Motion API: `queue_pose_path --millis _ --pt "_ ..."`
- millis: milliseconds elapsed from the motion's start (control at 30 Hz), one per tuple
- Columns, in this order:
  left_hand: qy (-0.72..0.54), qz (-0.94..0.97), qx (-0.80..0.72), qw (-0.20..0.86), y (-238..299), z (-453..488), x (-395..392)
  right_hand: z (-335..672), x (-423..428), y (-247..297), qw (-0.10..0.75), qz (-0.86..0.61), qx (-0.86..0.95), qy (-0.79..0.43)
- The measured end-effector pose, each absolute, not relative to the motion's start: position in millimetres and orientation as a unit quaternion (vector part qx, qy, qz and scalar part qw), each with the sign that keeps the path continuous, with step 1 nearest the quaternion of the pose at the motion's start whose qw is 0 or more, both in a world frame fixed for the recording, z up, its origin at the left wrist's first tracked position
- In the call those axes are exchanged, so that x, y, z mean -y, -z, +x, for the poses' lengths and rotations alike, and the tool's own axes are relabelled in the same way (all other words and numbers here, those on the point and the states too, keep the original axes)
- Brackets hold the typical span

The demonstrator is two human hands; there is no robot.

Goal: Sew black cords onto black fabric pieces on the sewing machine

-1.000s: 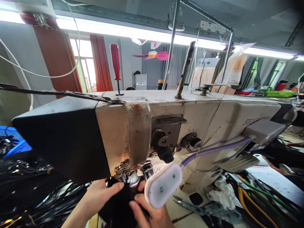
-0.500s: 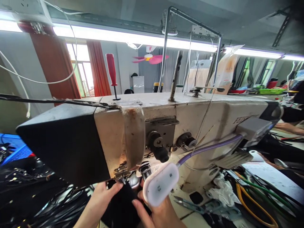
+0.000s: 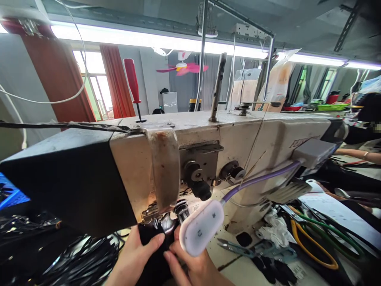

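Observation:
Black fabric [image 3: 153,260] lies under the needle area of a sewing machine [image 3: 196,139]. My left hand [image 3: 135,254] grips its left side, the thumb laid across the top just below the presser foot area. On the right, my right hand [image 3: 193,266] pinches the same fabric between thumb and fingers, close to the left thumb. A white lamp head [image 3: 202,228] on a purple flexible neck hides part of the right fingers. The needle itself cannot be made out.
Scissors with yellow and green handles [image 3: 315,246], small snips [image 3: 238,246] and crumpled white scraps [image 3: 275,228] lie at right. Black strips [image 3: 86,258] are heaped at left. A red screwdriver [image 3: 132,81] stands on the machine. Another person's arm [image 3: 358,153] shows far right.
The view has shifted slightly. My left thumb has moved a little right across the fabric, nearer my right hand. Both hands stay on the fabric.

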State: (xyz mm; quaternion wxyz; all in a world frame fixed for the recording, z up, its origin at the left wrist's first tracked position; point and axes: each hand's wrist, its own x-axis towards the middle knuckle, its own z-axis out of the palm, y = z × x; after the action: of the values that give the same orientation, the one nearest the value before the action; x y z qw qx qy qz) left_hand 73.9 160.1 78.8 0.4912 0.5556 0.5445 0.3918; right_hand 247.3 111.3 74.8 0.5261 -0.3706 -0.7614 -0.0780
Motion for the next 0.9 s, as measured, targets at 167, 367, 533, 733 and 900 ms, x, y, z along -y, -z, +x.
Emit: queue_pose_path --millis 167,367,533,733,900 --pt "-0.387 0.56 -0.544 0.491 -90.3 75.4 -156.6 242.9 -115.3 -54.6 0.479 -0.386 0.777 0.137" --pt "-0.385 0.558 -0.547 0.491 -88.5 72.9 -157.8 250.7 -110.7 -59.9 0.452 -0.398 0.789 0.119" --pt "-0.397 0.56 -0.556 0.47 -86.4 73.4 -157.2 252.1 -108.8 -74.0 0.481 -0.374 0.783 0.121" --pt "-0.382 0.557 -0.513 0.53 -95.3 71.0 -162.6 242.3 -109.8 -58.8 0.479 -0.401 0.761 0.175" --pt "-0.396 0.531 -0.477 0.578 -97.8 70.1 -160.7 251.9 -110.2 -54.1 0.451 -0.405 0.772 0.191"
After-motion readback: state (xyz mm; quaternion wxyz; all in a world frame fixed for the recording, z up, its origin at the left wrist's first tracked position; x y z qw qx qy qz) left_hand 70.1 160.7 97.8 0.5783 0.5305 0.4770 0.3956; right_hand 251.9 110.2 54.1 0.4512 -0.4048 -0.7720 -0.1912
